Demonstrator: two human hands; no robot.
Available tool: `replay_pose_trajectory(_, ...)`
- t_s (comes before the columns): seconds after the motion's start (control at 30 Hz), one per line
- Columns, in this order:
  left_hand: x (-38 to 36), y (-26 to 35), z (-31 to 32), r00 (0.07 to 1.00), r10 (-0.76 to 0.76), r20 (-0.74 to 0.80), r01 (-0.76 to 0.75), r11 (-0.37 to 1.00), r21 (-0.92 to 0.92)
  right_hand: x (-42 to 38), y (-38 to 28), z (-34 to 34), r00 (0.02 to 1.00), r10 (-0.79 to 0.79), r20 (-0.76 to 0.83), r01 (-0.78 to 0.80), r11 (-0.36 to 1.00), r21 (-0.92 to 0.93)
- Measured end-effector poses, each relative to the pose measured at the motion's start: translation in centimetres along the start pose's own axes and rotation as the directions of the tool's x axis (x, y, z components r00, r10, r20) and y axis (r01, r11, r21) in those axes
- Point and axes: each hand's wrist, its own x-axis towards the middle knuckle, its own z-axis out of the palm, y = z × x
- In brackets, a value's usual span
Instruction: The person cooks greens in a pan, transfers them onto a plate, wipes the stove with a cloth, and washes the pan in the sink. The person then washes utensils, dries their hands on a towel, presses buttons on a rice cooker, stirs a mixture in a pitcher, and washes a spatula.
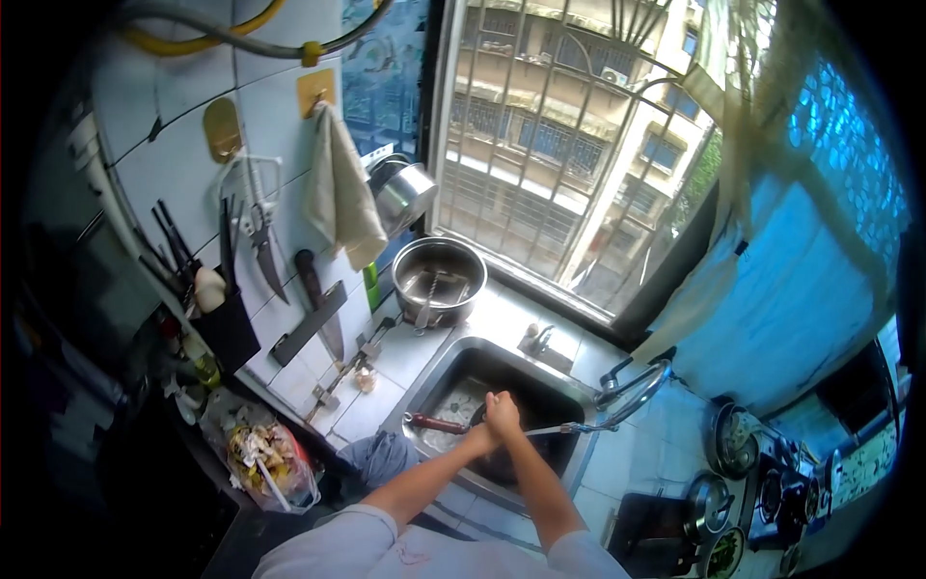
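Note:
Both arms reach down over the metal sink [586,398]. My left hand [487,429] and my right hand [503,413] are pressed together above the basin, closed around each other; anything between them is hidden. Under and beside them in the basin lies a dark pan, mostly covered by my arms, with a reddish-brown handle [436,423] pointing left. The curved metal faucet [641,394] stands at the sink's right, its spout reaching toward my hands.
A steel pot [440,280] stands behind the sink. Knives [311,323], scissors and a cloth [342,188] hang on the left wall. A waste bag [275,458] sits lower left. Pans [709,507] and a stove [781,497] are at the right.

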Motion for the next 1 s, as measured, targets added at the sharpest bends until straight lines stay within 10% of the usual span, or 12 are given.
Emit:
replay_pose_trajectory(0.07,-1.2,-0.4,-2.1,0.87,-0.239,0.43,0.448,0.746,-0.492,1.1,1.3,0.3,0.997,-0.065,0.05,0.055,0.982,0.182)
replay_pose_trajectory(0.13,-2.7,-2.6,-4.3,0.825,-0.051,0.562,0.55,0.298,-0.78,0.8,1.3,-0.6,0.994,-0.1,-0.043,0.103,0.992,0.069)
replay_pose_trajectory(0.2,-3.3,-4.5,-5.5,0.817,-0.013,0.577,0.576,0.062,-0.815,-0.9,-1.7,-4.4,0.978,-0.211,-0.001,0.207,0.958,-0.197)
replay_pose_trajectory(0.37,-5.1,-5.2,-8.7,0.804,-0.19,0.563,0.513,-0.255,-0.819,-2.9,-10.5,-8.3,0.932,-0.364,-0.002,0.362,0.928,-0.093)
replay_pose_trajectory(0.5,-7.0,-3.8,-9.6,0.88,-0.469,0.07,0.209,0.249,-0.946,-2.0,-13.1,-8.1,0.864,-0.38,0.329,0.272,0.904,0.331)
replay_pose_trajectory(0.57,-6.1,-5.1,-9.5,0.817,0.178,-0.549,-0.404,0.856,-0.323,-2.4,-15.1,-9.3,0.787,-0.407,0.464,0.172,0.866,0.469)
replay_pose_trajectory(0.73,-5.8,-3.8,-11.4,0.772,0.387,-0.504,-0.489,0.868,-0.083,-0.9,-15.6,-11.1,0.775,-0.407,0.484,-0.002,0.764,0.645)
replay_pose_trajectory(0.8,-6.3,-1.6,-12.1,0.905,0.216,-0.367,-0.412,0.662,-0.626,-0.3,-16.2,-11.5,0.814,-0.38,0.44,-0.036,0.722,0.691)
replay_pose_trajectory(1.0,-0.8,3.4,-17.3,0.733,-0.06,-0.678,-0.365,0.806,-0.466,2.6,-16.5,-9.5,0.909,-0.381,-0.167,0.398,0.679,0.617)
